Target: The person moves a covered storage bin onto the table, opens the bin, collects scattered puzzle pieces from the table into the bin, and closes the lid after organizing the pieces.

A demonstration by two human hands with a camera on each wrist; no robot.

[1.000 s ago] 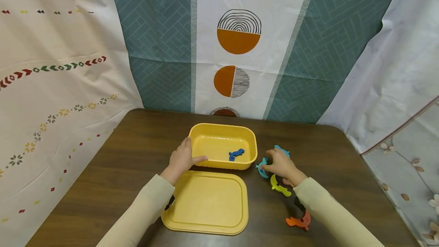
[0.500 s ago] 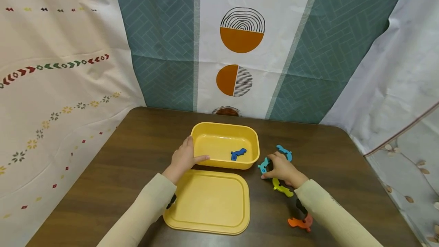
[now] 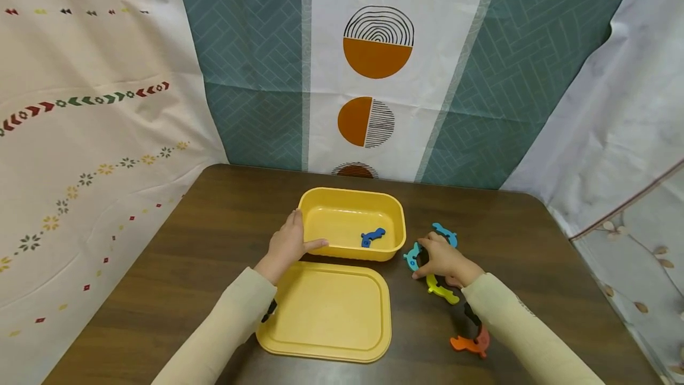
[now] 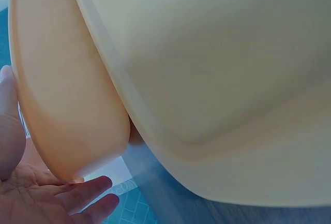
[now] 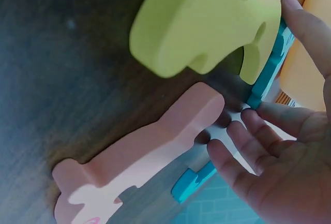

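Note:
My left hand (image 3: 288, 243) grips the near left corner of a yellow plastic box (image 3: 315, 204), thumb over its front rim and fingers along the left wall. Inside the box lies a dark blue animal-shaped toy piece (image 3: 373, 237). To the right, my right hand (image 3: 445, 258) is low over the table, thumb and index fingertips at opposite ends of a teal animal-shaped toy piece (image 3: 412, 256). A yellow-green toy piece (image 3: 441, 291) lies by the thumb. In the right wrist view, a pink toy piece (image 5: 139, 151) lies near the other fingers, which hold nothing.
A flat yellow lid (image 3: 326, 314) lies in front of the box, under the left forearm. Beyond the right hand is a light blue toy piece (image 3: 445, 233); an orange one (image 3: 470, 343) lies near the right sleeve. Patterned cloth (image 3: 256, 64) hangs behind the dark wooden table (image 3: 230, 218).
My right thumb has slid off the teal toy piece's face to its near end, and the hand has shifted slightly right. The left hand stays on the box. The view has shifted a little.

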